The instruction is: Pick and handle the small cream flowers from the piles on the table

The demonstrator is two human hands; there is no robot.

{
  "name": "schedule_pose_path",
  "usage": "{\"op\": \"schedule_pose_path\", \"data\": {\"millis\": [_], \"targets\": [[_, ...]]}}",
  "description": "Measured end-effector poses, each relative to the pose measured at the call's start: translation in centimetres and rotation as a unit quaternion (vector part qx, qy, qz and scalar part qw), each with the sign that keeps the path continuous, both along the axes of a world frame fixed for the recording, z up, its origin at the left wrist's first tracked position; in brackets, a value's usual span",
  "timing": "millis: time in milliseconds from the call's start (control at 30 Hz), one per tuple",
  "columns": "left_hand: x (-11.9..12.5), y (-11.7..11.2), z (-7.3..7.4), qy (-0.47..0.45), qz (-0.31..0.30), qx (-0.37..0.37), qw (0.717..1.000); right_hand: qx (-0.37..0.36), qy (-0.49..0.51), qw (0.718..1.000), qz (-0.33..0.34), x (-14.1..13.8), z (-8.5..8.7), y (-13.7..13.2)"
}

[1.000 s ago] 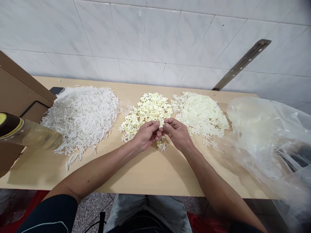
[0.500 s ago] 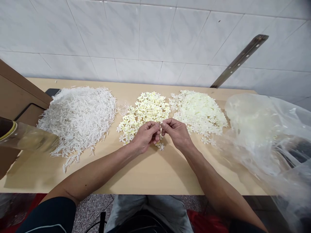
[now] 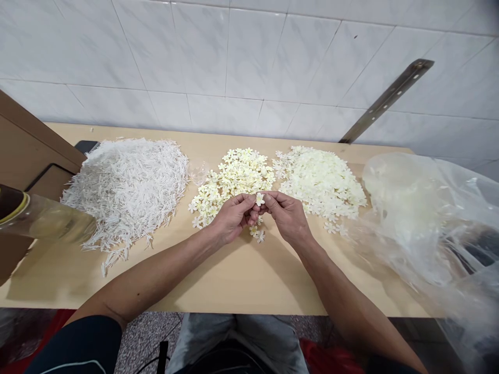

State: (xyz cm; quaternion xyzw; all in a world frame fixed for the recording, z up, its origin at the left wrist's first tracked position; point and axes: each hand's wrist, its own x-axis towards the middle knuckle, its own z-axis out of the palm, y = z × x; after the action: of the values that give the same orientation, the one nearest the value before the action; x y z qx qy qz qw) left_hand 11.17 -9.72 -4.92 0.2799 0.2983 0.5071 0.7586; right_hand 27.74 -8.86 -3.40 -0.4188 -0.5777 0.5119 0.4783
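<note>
My left hand (image 3: 236, 215) and my right hand (image 3: 284, 213) meet above the front of the middle pile, fingertips pinched together. Between them is a small white artificial flower (image 3: 260, 199), its face turned up. Both hands appear to grip it, the right thumb and finger at its right edge. Just behind lies a pile of yellow-centred flowers (image 3: 241, 174). To the right spreads a pile of paler flower pieces (image 3: 319, 179). A large heap of thin white stem-like pieces (image 3: 132, 176) lies to the left. Any stem under the held flower is hidden by my fingers.
A clear jar (image 3: 50, 218) juts in at the left beside a brown box (image 3: 27, 140). A translucent plastic bag (image 3: 421, 208) covers the table's right end. A metal bracket (image 3: 385, 101) rises against the tiled wall (image 3: 202, 57).
The flower between my fingers now shows its open face, where before only a small white bit was visible. My hands stay in nearly the same place.
</note>
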Motion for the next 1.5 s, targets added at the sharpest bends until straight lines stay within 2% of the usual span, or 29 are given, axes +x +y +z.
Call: {"op": "schedule_pose_path", "data": {"millis": [267,533,633,867,1000,1167,1500], "targets": [[0.0,-0.1,0.8,-0.002,-0.006,-0.015,1.000,0.000,0.025,0.999,-0.033,-0.3,0.1,0.0],[-0.2,0.2,0.4,-0.021,-0.019,-0.009,1.000,0.005,0.034,0.999,0.001,-0.1,-0.1,0.2],[0.0,-0.1,0.4,-0.002,-0.006,-0.002,1.000,0.013,0.005,1.000,-0.016,-0.1,-0.3,0.3],[0.0,-0.4,0.9,0.113,0.078,0.033,0.990,0.049,-0.110,0.991,-0.056,0.1,-0.3,0.5],[-0.2,-0.2,1.3,0.148,0.068,0.070,0.984,0.086,-0.162,0.980,-0.079,0.5,-0.2,0.5],[-0.1,-0.2,1.1,0.176,0.070,0.076,0.979,0.126,-0.203,0.967,-0.083,0.5,-0.3,0.2],[-0.5,-0.1,1.2,0.168,0.053,0.094,0.980,0.156,-0.247,0.953,-0.085,0.5,0.1,-0.3]]}}
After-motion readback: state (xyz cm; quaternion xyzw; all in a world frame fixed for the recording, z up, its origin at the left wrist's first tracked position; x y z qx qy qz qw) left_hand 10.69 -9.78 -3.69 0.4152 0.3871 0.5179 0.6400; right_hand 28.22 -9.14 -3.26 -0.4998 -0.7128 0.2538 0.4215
